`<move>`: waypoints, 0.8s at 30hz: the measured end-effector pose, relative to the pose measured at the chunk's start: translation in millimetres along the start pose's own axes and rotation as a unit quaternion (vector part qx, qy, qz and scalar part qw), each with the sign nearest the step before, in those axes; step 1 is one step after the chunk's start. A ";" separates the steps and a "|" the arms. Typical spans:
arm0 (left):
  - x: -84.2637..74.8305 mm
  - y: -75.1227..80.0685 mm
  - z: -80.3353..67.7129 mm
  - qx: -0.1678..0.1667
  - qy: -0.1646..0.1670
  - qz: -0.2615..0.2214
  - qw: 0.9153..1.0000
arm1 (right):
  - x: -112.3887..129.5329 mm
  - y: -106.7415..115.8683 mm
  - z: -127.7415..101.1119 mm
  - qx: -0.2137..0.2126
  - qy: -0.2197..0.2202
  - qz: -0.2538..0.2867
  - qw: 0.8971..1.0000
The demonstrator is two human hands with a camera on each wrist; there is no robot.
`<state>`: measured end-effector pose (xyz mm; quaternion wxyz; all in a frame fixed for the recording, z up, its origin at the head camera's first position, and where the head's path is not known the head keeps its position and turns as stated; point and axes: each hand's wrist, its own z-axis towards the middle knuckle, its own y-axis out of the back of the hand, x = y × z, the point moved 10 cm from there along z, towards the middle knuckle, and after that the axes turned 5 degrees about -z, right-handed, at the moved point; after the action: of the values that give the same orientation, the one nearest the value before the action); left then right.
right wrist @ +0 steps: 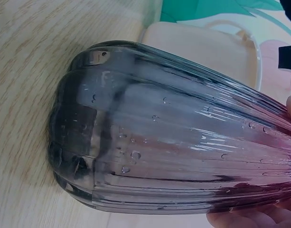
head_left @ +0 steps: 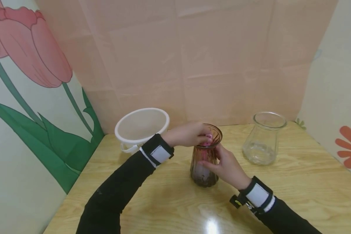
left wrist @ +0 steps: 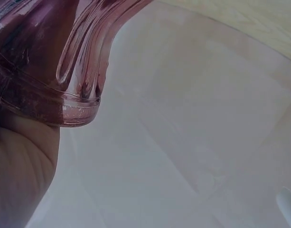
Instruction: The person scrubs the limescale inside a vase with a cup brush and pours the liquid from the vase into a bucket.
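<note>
1. A ribbed, pink-to-smoky glass vase (head_left: 203, 175) with a flaring rim is standing nearly upright near the middle of a pale wood-grain tabletop (head_left: 169, 208); whether its base is touching the wood cannot be told.
2. The left hand (head_left: 189, 134) is reaching over the vase's rim, its grip pinching a small pink item (head_left: 207, 143) at the mouth; pink is also showing through the neck below.
3. The right hand (head_left: 228, 166) is steadying the vase from the right, its grip curling around the upper body beneath the rim, thumb on the near side.
4. Water droplets (right wrist: 136, 155) are dotting the vase's wall in the right wrist view.
5. A white plastic tub (head_left: 140, 125) with a wide oval rim is sitting behind the left forearm, leaving little room there.
6. A clear, wide-bottomed glass jar (head_left: 261, 151) is standing well apart to the right, near the back edge.
7. Bare wood is stretching toward the front, giving both forearms room, while a peach sheet (head_left: 187, 65) is bounding the back edge.
</note>
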<state>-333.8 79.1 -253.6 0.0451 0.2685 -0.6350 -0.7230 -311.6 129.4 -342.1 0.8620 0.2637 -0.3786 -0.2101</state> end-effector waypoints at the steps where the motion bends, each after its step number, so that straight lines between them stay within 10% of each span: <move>1: -0.2 0.0 -0.1 0.000 -0.002 0.001 1.000 | -0.7 -0.3 0.0 0.002 -0.002 0.000 1.000; 24: 8.0 4.0 -3.4 -0.058 0.021 -0.087 0.994 | -1.4 -1.5 0.3 0.012 -0.011 0.016 1.000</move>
<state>-340.1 72.0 -252.7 0.0107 0.3344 -0.5648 -0.7543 -313.0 128.9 -343.6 0.8578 0.2653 -0.3949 -0.1944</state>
